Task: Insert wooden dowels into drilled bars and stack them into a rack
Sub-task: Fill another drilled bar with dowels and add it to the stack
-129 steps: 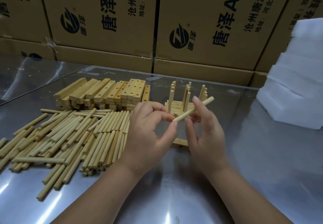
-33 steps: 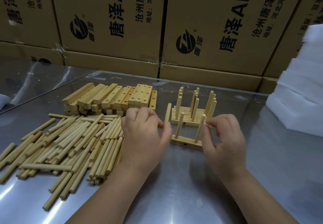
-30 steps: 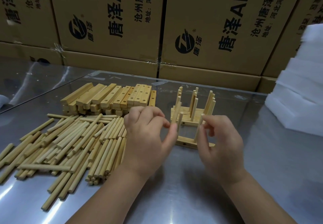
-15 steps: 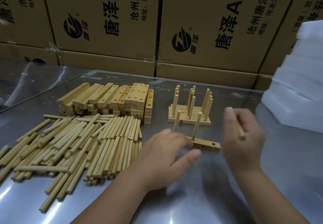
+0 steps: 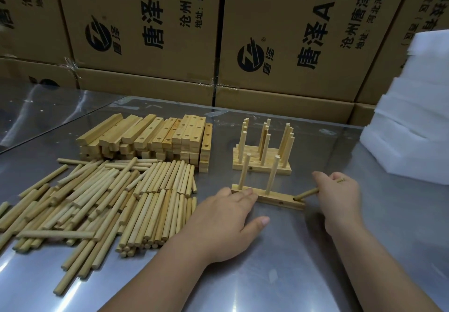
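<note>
Fingers (image 5: 244, 193) of your left hand (image 5: 226, 217) lie straight and flat across the left end of the bar (image 5: 279, 198), pressing it to the table (image 5: 291, 275). The thumb is splayed out on the steel, apart from the wood. Your right hand (image 5: 340, 197) grips a dowel (image 5: 306, 193), fingers curled round it, with its far end poking out past your knuckles. The dowel slants low, its tip at the hole on top of the bar's right end; how far it has entered cannot be told.

Two upright dowels (image 5: 272, 174) stand in the bar's other holes, one near your left fingertips and one at mid-length. The bar lies crosswise in front of you, at the centre of the table.

Just behind it sits the rack (image 5: 262, 165), a low stack of bars with three rows of dowels rising from it. To your left, well apart from the rack, lies the bar pile (image 5: 150, 139), its drilled holes facing up. In front of that spreads the dowel pile (image 5: 121, 197), loose sticks lying mostly lengthwise toward you.

Boxes (image 5: 145, 32) of brown card, printed with a round logo and Chinese characters, wall off the table's far edge. White foam (image 5: 413, 129) is stacked at the right.
</note>
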